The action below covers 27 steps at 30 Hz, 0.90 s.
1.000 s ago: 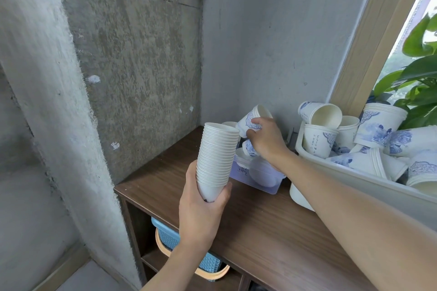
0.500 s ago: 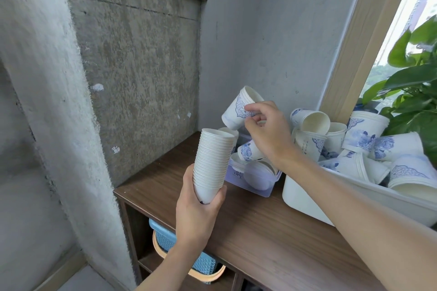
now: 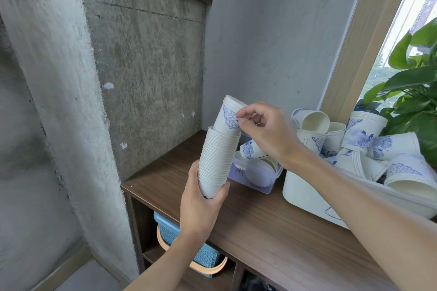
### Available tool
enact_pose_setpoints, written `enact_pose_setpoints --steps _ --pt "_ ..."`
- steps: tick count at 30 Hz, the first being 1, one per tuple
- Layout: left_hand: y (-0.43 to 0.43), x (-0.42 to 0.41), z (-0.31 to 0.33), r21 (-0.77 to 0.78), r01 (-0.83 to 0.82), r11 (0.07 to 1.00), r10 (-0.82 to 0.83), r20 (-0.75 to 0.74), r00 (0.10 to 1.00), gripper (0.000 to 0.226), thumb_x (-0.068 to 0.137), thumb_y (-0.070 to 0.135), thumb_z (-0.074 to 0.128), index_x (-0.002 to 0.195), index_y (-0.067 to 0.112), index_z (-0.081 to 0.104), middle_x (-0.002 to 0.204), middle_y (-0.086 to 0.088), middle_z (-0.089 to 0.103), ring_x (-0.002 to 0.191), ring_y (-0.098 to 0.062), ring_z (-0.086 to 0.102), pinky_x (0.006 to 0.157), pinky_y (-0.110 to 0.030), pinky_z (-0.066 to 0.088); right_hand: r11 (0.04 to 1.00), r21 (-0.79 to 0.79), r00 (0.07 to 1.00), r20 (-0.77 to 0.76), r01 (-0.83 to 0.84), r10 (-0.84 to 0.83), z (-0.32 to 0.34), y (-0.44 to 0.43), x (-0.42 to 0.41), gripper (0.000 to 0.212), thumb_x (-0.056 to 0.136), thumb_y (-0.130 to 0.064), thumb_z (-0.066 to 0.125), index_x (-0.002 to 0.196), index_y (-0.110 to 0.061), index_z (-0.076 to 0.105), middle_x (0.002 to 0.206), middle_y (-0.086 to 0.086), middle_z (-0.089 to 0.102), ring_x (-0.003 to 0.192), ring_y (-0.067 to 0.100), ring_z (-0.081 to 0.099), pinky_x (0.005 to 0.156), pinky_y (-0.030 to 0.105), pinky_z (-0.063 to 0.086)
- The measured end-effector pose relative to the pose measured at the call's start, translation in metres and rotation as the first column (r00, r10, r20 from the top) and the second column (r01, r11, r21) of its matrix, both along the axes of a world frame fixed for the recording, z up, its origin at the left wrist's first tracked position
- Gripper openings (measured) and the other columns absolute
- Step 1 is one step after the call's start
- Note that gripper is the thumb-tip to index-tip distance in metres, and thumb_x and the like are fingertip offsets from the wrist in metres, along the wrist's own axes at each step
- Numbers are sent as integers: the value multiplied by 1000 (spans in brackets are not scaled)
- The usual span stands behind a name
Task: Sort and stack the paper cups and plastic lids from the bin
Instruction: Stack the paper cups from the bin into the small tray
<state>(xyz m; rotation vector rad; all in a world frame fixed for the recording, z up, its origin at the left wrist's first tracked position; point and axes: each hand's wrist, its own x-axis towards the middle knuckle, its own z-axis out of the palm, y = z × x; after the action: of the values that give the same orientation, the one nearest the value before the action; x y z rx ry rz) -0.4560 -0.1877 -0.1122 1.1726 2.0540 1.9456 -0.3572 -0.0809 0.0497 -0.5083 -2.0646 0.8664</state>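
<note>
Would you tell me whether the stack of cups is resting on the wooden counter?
No, the left hand holds the stack of cups by its base, clear above the wooden counter.

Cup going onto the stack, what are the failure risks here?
1. The blue-patterned paper cup sits tilted in the tall white cup stack, held by right hand fingertips; it may jam or crush.
2. The left hand grips only the stack's base, so pushing down could buckle it.
3. The white plastic bin is heaped; cups may spill.
</note>
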Motion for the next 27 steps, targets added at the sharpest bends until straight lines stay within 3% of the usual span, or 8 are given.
enact_pose_setpoints --steps 5,8,11,15,18,21,23,27 --pt "0 0 -1 6 0 1000 1 -37 999 75 79 36 82 118 69 27 112 38 52 104 7 56 77 -19 50 999 33 997 71 17 -20 -7 1 -4 10 89 -13 63 90 -23 61 84 -9 56 56 4 46 56 10 38" --pt "-1 -1 -2 11 23 1000 -23 -44 999 73 79 36 82 118 68 30 112 34 54 104 3 57 77 -22 52 999 -28 983 184 30 -25 -15 3 -9 29 91 -36 62 118 -33 53 118 -12 54 89 5 52 81 20 43" --pt "-1 -1 -3 20 43 999 -42 -58 997 72 79 36 82 120 66 32 114 32 54 106 2 57 76 -17 50 991 -133 974 227 12 18 -23 -1 -12 54 93 -47 54 140 -24 43 140 -10 47 119 7 47 98 28 42" --pt "-1 -2 -5 25 62 998 -60 -73 996 72 79 36 81 120 67 31 116 32 54 108 1 57 75 -14 49 965 -260 989 147 30 9 -33 -8 -17 52 96 -40 53 143 -23 41 138 -9 47 113 4 48 78 13 40" --pt "-2 -2 -6 23 70 997 -68 -69 995 73 79 39 81 122 67 29 116 31 54 107 1 58 75 -14 49 916 -399 996 51 -47 74 -40 -15 -19 51 97 -37 52 145 -26 38 136 -8 47 114 1 49 86 15 39" --pt "-2 -2 -7 21 61 998 -60 -59 996 75 79 39 81 122 68 26 117 34 52 108 2 57 76 -13 50 922 -383 994 59 -62 92 -42 -18 -23 54 96 -38 53 146 -28 36 141 -6 45 122 8 47 105 31 39" --pt "0 -3 -8 9 60 998 -60 -39 997 77 79 38 81 120 68 24 115 34 51 106 4 57 74 -13 51 934 -355 994 79 -47 81 -40 -17 -25 56 94 -40 55 146 -28 35 144 -7 41 126 10 46 110 37 37" --pt "3 -8 -7 -23 129 991 -127 67 990 71 78 40 82 112 69 28 108 16 60 90 -7 64 70 -32 58 937 -346 994 76 -51 82 -41 -16 -20 64 94 -44 56 148 -26 29 141 -11 45 125 7 46 109 34 37"
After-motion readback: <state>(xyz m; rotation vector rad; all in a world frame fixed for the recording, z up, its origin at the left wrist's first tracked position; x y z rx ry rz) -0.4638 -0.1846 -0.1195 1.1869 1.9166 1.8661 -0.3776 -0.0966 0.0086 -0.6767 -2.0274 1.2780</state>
